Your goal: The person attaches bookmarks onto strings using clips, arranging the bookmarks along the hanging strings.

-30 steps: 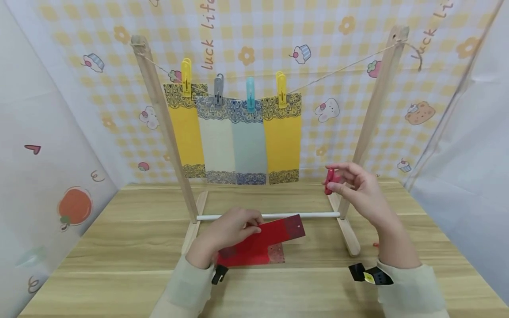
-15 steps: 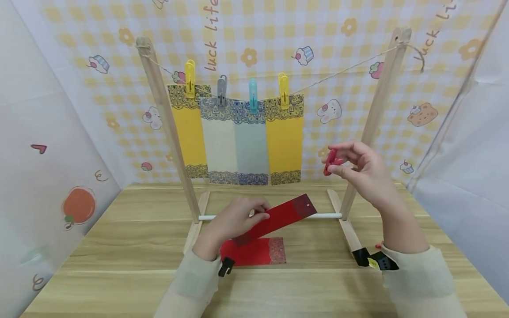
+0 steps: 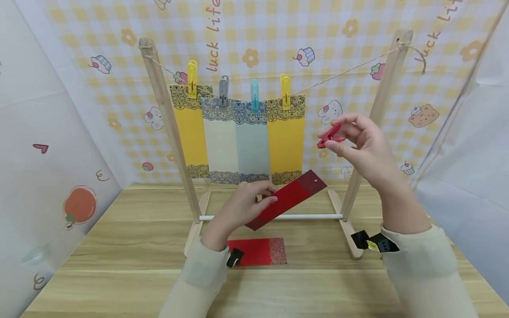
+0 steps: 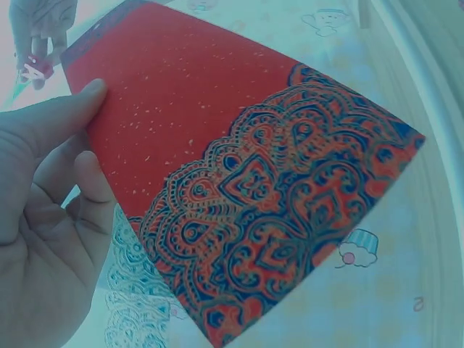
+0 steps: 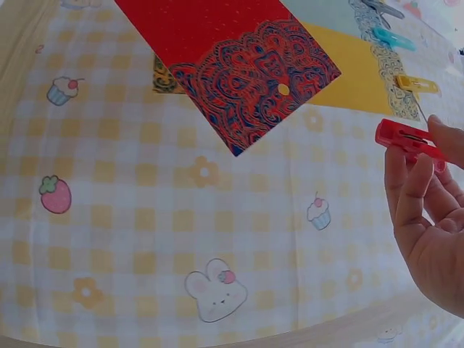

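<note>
My left hand (image 3: 248, 205) pinches the long edge of a red card (image 3: 288, 198) with patterned ends and a small hole at its upper right end. The card is tilted in the air in front of the white crossbar. In the left wrist view the thumb lies on the face of the red card (image 4: 181, 87). My right hand (image 3: 367, 150) holds a red clothespin (image 3: 330, 136) between thumb and fingers, up and right of the card. The right wrist view shows the red clothespin (image 5: 409, 139) beside the thumb. A second red card (image 3: 258, 251) lies flat on the table, partly behind the left sleeve.
A wooden rack with a left post (image 3: 169, 123) and a right post (image 3: 381, 97) carries a string (image 3: 342, 70). Several cards hang from it by clothespins, among them a yellow card (image 3: 286, 145) at the right end. The white crossbar (image 3: 310, 217) joins the rack's feet.
My left hand has lifted the red card up and to the right off the other one, tilting it more. My right hand has risen with the red clothespin, which has turned.
</note>
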A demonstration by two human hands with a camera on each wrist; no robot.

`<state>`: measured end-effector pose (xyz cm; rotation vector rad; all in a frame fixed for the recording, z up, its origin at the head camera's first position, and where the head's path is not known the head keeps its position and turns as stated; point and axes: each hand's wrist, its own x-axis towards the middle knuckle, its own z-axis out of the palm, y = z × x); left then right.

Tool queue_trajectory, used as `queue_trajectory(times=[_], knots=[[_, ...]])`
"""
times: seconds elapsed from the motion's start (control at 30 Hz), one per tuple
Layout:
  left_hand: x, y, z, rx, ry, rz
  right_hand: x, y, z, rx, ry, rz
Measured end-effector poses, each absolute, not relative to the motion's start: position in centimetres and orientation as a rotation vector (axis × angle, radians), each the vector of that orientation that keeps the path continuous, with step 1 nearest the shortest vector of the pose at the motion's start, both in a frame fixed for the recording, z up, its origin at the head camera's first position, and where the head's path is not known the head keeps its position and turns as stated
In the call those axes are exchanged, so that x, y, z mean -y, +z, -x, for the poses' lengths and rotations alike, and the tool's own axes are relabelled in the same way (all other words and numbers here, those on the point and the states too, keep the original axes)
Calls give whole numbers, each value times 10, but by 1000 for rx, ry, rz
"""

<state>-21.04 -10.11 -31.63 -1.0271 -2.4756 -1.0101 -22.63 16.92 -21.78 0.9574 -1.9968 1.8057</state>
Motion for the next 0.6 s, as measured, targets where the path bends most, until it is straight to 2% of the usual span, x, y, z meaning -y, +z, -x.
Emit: queue_trajectory(times=[0.6], knots=[[77, -303, 219, 2261, -1200, 859, -154, -173, 231, 1969, 1721, -894]])
